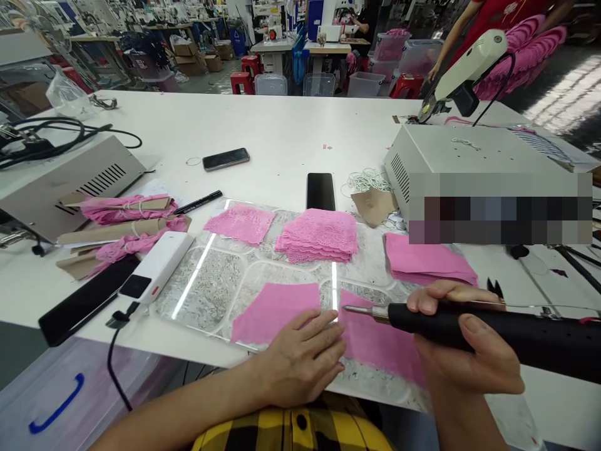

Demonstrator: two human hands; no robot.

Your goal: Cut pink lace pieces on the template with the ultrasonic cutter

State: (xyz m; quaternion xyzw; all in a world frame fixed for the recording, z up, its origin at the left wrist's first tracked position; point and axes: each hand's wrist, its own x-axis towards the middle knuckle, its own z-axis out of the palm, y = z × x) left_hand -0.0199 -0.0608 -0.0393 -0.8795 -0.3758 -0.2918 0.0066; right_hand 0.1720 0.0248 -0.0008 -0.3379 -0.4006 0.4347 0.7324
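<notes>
My left hand (305, 357) lies flat with its fingers stretched out, at the gap between two pink fabric pieces. The left fabric piece (277, 310) touches its fingertips, and the right fabric piece (375, 341) reaches under my other wrist. My right hand (469, 344) is wrapped round a thick black pen-shaped tool (539, 338) with a pointed metal tip (359, 309). That tip points left, over the edge of the right piece. Beneath the fabric is a clear plastic sheet (201, 288). Farther back lie a lace stack (319, 235), a single lace piece (241, 222) and folded pink fabric (429, 260).
A grey metal box (479, 150) stands at the right, another grey box (75, 181) at the left. Two phones (226, 159), a marker (198, 202), tied pink bundles (126, 210) and a white power bank (157, 266) with a cable lie around. Someone in a red shirt (498, 19) stands beyond.
</notes>
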